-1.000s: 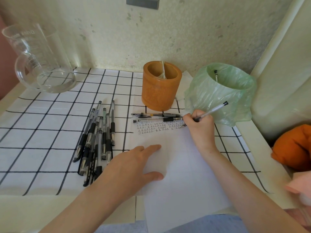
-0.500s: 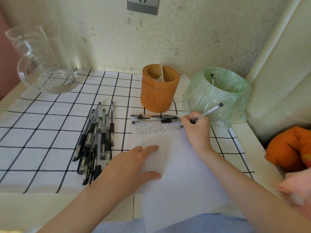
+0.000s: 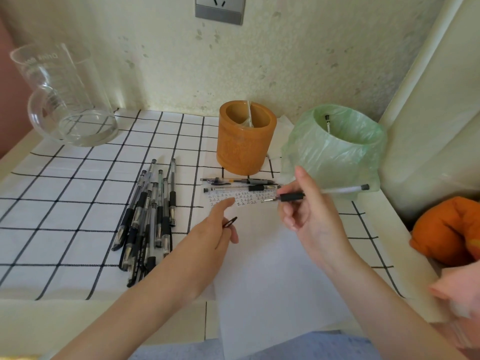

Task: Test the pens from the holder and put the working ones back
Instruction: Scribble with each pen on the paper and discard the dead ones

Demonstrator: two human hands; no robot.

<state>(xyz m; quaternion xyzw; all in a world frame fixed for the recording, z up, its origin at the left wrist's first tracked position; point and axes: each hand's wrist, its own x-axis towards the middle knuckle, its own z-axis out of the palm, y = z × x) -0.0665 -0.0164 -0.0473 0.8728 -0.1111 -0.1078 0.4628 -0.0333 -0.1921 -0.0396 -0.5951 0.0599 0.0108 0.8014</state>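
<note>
I saw pen (image 3: 337, 190) uncapped, level, in right hand (image 3: 309, 211) | black cap (image 3: 230, 221) in left hand (image 3: 215, 235) | pen pile (image 3: 148, 216) lay left of orange holder (image 3: 245, 146) | two pens (image 3: 241, 185) lay just before it

- Wall (image 3: 311, 61): pale cream, mottled with faint grey specks, well beyond both hands.
- Wall socket (image 3: 220, 7): grey-framed, high on the wall, up beyond the left hand (image 3: 207, 237).
- Tabletop (image 3: 65, 320): cream, beneath the hands.
- Cloth (image 3: 65, 203): white with a black grid, spread left of the left hand.
- Panel (image 3: 428, 113): cream, rising aslant, right of the right hand (image 3: 309, 214).
- Soft daylight; a bright patch (image 3: 122, 102) at the wall's foot, far left.
</note>
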